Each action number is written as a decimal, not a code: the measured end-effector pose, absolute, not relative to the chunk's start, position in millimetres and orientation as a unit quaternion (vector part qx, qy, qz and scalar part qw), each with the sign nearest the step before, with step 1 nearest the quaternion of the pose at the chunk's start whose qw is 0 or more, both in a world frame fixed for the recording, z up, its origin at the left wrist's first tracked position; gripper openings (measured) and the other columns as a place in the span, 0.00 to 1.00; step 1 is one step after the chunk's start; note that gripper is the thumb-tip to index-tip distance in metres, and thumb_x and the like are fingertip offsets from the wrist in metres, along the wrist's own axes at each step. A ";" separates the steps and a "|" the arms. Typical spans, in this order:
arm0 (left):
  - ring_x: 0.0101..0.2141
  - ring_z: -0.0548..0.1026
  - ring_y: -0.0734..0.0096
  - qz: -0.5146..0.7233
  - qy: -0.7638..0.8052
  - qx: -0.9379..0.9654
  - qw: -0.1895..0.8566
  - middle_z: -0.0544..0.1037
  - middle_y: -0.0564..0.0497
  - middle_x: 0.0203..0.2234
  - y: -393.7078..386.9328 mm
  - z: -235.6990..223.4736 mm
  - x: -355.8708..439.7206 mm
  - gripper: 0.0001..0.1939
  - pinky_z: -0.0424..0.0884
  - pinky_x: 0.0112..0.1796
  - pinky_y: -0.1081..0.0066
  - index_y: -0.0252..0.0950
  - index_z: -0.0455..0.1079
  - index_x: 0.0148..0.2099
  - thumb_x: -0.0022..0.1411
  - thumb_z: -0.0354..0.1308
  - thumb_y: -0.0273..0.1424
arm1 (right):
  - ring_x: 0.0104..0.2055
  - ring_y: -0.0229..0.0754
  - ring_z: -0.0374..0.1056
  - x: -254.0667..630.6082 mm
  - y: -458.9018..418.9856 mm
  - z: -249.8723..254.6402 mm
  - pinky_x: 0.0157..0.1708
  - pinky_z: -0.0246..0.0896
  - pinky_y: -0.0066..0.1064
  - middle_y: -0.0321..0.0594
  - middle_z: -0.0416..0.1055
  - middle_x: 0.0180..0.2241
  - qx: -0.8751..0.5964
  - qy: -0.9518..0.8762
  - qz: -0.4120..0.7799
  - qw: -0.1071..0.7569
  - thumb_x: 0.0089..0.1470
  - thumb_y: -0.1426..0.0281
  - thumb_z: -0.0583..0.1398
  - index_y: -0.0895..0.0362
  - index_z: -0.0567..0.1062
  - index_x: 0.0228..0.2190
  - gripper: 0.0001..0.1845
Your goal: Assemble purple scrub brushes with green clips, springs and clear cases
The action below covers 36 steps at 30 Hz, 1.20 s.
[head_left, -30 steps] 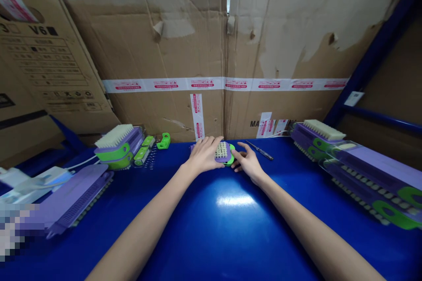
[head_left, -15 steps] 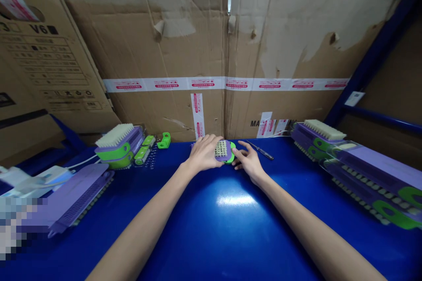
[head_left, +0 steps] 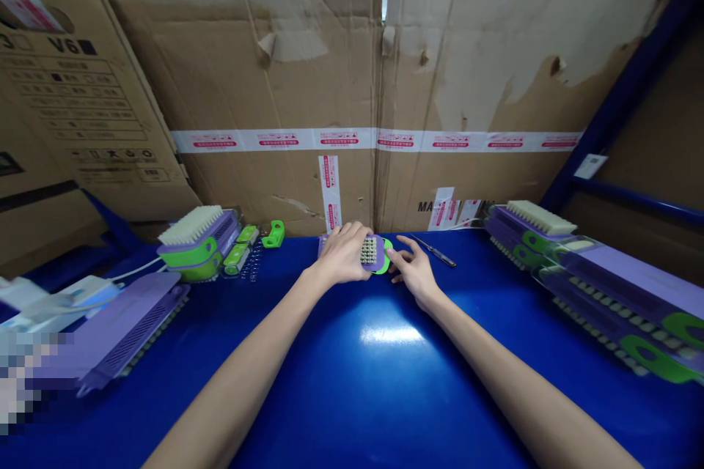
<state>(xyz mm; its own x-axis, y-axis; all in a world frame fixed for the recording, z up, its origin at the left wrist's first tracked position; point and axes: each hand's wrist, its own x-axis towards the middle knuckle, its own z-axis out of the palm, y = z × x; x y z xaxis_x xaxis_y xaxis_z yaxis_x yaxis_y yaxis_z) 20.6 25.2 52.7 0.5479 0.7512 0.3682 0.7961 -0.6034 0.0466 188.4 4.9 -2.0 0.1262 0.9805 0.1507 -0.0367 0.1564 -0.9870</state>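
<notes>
Near the back of the blue table, my left hand is wrapped over a purple brush with short cream bristles facing up. The palm and fingers hide its left part. A bright green end piece shows at the brush's right end. My right hand is beside that end, its thumb tip touching the green piece and its other fingers apart. Just right of this hand lies a thin screwdriver-like tool.
At left stand stacked purple-green brushes, small green parts, a loose green bracket and several springs. More brushes line the right. A purple brush housing lies front left. Cardboard walls the back.
My left hand has shifted very slightly over the bristles, covering a little more of them. The right hand stays at the green end piece almost unmoved.
</notes>
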 end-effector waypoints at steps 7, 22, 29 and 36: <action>0.46 0.70 0.54 -0.176 -0.435 -0.882 0.048 0.72 0.45 0.44 26.1 50.2 22.5 0.34 0.65 0.46 0.60 0.36 0.62 0.50 0.39 0.63 0.37 | 0.26 0.37 0.70 188.3 6.4 -3.2 0.27 0.71 0.29 0.30 0.68 0.23 -0.481 -0.471 0.470 0.571 0.46 0.58 0.64 0.58 0.61 0.53 0.35; 0.43 0.72 0.59 -0.214 -0.458 -0.863 -0.016 0.73 0.49 0.43 25.9 53.4 18.0 0.35 0.68 0.43 0.64 0.40 0.63 0.49 0.38 0.66 0.44 | 0.26 0.37 0.70 185.4 7.2 7.3 0.28 0.69 0.30 0.36 0.72 0.26 -0.438 -0.426 0.537 0.581 0.48 0.57 0.63 0.58 0.64 0.50 0.31; 0.50 0.68 0.54 -0.169 -0.429 -0.887 0.028 0.71 0.45 0.47 23.8 50.3 19.0 0.37 0.63 0.50 0.60 0.38 0.61 0.54 0.45 0.63 0.48 | 0.28 0.39 0.72 187.0 8.2 2.5 0.28 0.69 0.31 0.38 0.74 0.29 -0.450 -0.395 0.537 0.594 0.47 0.58 0.63 0.57 0.63 0.50 0.31; 0.51 0.67 0.50 -0.161 -0.469 -0.867 0.055 0.70 0.40 0.50 17.4 43.9 18.1 0.43 0.59 0.52 0.55 0.37 0.54 0.61 0.48 0.60 0.53 | 0.26 0.38 0.70 185.8 10.6 2.4 0.27 0.68 0.30 0.36 0.73 0.26 -0.452 -0.382 0.533 0.605 0.48 0.59 0.63 0.57 0.65 0.47 0.27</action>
